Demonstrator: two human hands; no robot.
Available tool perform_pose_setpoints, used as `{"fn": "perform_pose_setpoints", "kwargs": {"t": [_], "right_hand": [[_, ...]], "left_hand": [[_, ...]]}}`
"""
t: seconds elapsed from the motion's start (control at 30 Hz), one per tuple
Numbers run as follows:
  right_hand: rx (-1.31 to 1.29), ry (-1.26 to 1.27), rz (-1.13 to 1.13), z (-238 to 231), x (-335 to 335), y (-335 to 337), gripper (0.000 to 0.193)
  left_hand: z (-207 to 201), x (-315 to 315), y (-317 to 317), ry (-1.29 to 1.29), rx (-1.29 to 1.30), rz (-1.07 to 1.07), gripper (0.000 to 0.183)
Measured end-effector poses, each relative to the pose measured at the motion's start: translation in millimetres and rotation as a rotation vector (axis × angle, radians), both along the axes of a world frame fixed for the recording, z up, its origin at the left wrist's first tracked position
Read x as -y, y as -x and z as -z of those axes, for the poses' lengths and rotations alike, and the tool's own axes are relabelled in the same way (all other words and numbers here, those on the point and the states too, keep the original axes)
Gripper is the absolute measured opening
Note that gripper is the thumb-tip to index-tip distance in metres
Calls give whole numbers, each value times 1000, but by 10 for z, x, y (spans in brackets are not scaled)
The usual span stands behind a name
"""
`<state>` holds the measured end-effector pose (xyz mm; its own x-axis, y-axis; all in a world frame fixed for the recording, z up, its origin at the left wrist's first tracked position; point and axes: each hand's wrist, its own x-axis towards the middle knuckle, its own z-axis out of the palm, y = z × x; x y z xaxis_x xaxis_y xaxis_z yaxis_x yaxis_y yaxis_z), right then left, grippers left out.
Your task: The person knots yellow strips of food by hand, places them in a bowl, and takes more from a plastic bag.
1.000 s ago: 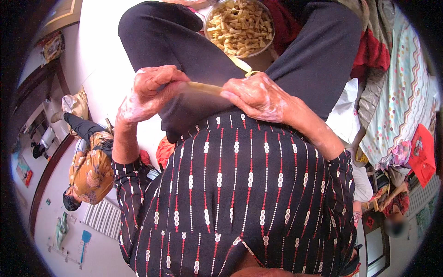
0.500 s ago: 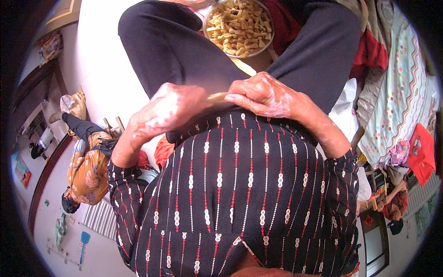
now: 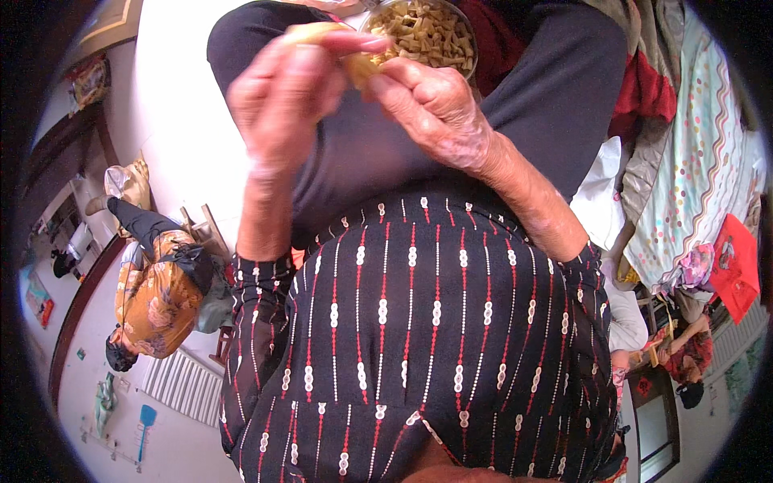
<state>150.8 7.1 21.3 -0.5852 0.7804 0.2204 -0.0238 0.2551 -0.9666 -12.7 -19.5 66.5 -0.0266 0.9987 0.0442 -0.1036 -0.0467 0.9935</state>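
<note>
**Apparently bent, a yellow strip (image 3: pixel 365 72) raised between two hands**

Looks warm yellow, faintly amber, at the fingertips of the right hand (image 3: pixel 443 109), and turns creamier in a paler stretch (image 3: pixel 316 32) along the top of the left hand (image 3: pixel 278 105). Seems flat and ribbon-like, curved rather than straight, with softly smeared edges. Appears in front of the left side of a round metal bowl (image 3: pixel 474 60), above dark trousers (image 3: pixel 531 97); impossible to judge how far clear of the bowl. Pinched on the right between thumb and bent forefinger. Set on the left beside an upturned thumb and one finger straightened toward the right hand; too blurred there to tell whether gripped or merely touched. Hidden midway behind that straightened finger, so cannot tell whether one continuous strip or two separate pieces. Hard to make out at either end. Backed by short tan-yellow pieces (image 3: pixel 431 36) heaped in the bowl, duller than the strip and partly covered by the fingers. Cut off, around that heap, by the upper edge of the view. Softened also over the whole left hand, with curled fingers running together in the blur.
</note>
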Motion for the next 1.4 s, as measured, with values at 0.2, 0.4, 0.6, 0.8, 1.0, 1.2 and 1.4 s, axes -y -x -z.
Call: {"fn": "perform_pose_setpoints", "kwargs": {"t": [0.2, 0.4, 0.6, 0.8, 1.0, 1.2, 1.4], "right_hand": [[-23, 377, 25, 54, -50, -288, 19], [-29, 714, 58, 134, -28, -248, 28], [-62, 521, 136, 246, -10, -221, 33], [-56, 745, 268, 149, -42, -184, 26], [-76, 619, 318, 272, -32, -194, 23], [55, 269, 282, 271, -40, -188, 22], [81, 489, 282, 153, -64, -193, 27]], "left_hand": [[390, -86, -179, -332, -833, 274, 30], [508, -74, -201, -311, -840, 362, 32], [605, -97, -233, -653, -920, 165, 26], [592, -111, -233, -629, -787, 26, 23], [663, -23, -267, 69, -11, -71, 20], [733, -36, -246, 491, 636, -62, 35], [734, -2, -341, 538, 689, -177, 39]]}}
